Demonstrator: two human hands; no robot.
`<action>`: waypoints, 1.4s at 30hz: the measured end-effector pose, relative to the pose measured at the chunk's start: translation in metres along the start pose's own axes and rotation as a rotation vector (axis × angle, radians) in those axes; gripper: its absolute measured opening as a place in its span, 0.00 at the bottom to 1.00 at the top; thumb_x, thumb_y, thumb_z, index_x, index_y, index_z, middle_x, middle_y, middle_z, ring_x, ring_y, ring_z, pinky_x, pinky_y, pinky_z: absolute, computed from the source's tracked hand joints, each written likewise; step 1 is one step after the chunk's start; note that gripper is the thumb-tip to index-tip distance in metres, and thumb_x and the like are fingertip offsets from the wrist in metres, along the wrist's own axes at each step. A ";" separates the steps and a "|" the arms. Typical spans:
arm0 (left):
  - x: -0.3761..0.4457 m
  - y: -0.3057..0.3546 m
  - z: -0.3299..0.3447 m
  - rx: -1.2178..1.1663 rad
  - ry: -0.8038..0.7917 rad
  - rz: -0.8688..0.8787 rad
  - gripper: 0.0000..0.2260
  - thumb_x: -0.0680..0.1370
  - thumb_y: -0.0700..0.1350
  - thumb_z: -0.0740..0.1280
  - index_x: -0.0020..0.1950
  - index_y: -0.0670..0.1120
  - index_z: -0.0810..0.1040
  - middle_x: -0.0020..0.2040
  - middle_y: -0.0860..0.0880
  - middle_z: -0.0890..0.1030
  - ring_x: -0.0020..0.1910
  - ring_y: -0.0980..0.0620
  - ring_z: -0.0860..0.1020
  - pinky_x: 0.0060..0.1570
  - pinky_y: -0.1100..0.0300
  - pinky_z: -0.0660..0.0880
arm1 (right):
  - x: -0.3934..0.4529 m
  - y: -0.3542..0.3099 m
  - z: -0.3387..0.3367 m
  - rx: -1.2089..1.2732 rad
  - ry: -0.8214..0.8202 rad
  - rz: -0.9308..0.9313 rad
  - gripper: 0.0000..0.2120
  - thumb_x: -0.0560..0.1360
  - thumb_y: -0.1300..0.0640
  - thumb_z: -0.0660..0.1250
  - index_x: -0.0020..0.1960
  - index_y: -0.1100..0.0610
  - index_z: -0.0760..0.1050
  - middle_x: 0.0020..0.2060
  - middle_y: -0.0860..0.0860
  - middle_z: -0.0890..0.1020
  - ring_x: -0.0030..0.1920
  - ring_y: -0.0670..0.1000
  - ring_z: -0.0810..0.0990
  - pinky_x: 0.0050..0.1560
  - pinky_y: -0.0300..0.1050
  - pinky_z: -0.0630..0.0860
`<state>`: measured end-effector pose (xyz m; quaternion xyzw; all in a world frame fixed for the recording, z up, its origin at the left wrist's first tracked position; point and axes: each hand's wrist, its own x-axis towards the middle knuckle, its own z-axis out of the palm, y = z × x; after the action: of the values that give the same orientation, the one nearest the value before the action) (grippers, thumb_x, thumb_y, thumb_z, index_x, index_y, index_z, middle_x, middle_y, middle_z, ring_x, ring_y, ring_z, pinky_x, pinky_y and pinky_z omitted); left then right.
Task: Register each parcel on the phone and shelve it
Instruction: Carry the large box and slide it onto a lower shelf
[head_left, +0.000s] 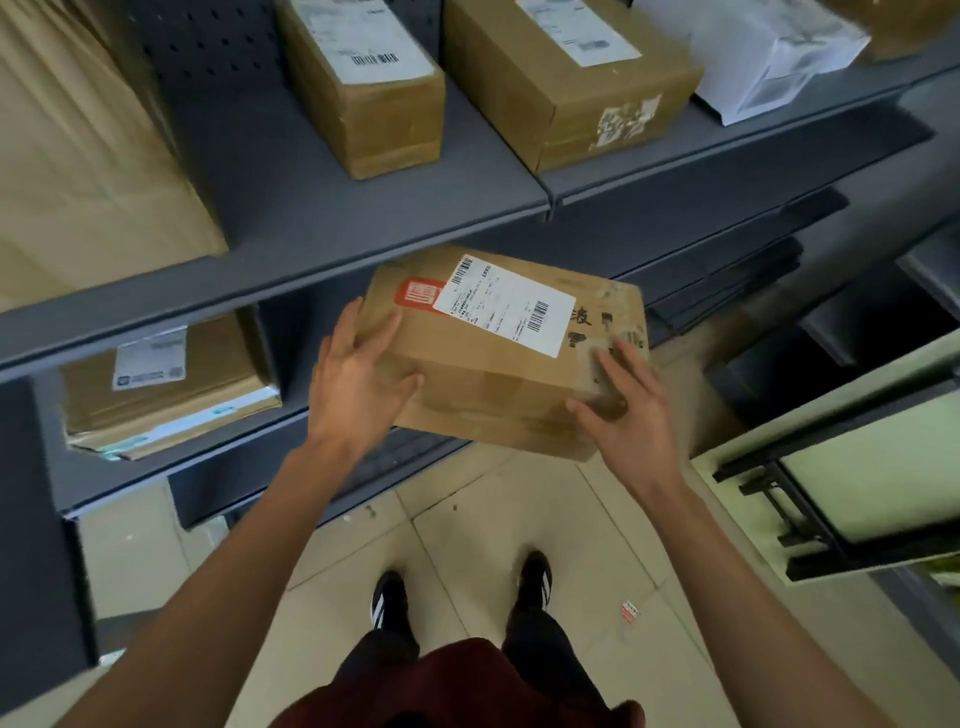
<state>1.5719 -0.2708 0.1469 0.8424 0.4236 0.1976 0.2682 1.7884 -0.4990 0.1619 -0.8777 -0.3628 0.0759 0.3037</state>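
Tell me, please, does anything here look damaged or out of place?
A small red and white scrap lies on the floor tiles, like litter. The box held between the left hand and right hand looks scuffed, with a worn surface.

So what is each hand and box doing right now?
Left hand: fingers spread, pressing the parcel's left side.
Right hand: fingers spread, pressing its right corner.
Parcel: held between both hands, tilted, label up, sealed.
Upper-shelf boxes: resting, sealed.
Lower-shelf box: lying flat, label up.
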 end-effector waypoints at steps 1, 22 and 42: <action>0.000 0.001 0.003 -0.004 0.029 -0.017 0.34 0.71 0.52 0.79 0.75 0.56 0.71 0.81 0.51 0.59 0.74 0.41 0.65 0.72 0.41 0.67 | 0.010 0.004 0.002 0.010 -0.020 -0.021 0.34 0.74 0.45 0.75 0.77 0.50 0.68 0.80 0.42 0.60 0.80 0.54 0.56 0.79 0.62 0.57; -0.009 0.026 0.076 0.073 0.389 -0.287 0.31 0.73 0.49 0.78 0.75 0.53 0.73 0.80 0.43 0.62 0.74 0.37 0.67 0.67 0.38 0.72 | 0.156 0.057 0.040 0.175 -0.180 -0.461 0.28 0.74 0.49 0.76 0.72 0.55 0.75 0.77 0.48 0.69 0.80 0.60 0.57 0.77 0.56 0.58; 0.062 -0.024 0.107 0.165 0.489 -0.162 0.31 0.74 0.54 0.73 0.77 0.57 0.68 0.80 0.42 0.58 0.72 0.41 0.63 0.68 0.44 0.67 | 0.223 0.062 0.124 0.179 0.096 -0.642 0.26 0.73 0.51 0.78 0.68 0.58 0.78 0.77 0.62 0.63 0.76 0.65 0.62 0.76 0.59 0.63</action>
<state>1.6516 -0.2386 0.0552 0.7519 0.5566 0.3380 0.1033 1.9433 -0.3213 0.0447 -0.6911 -0.5979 -0.0334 0.4046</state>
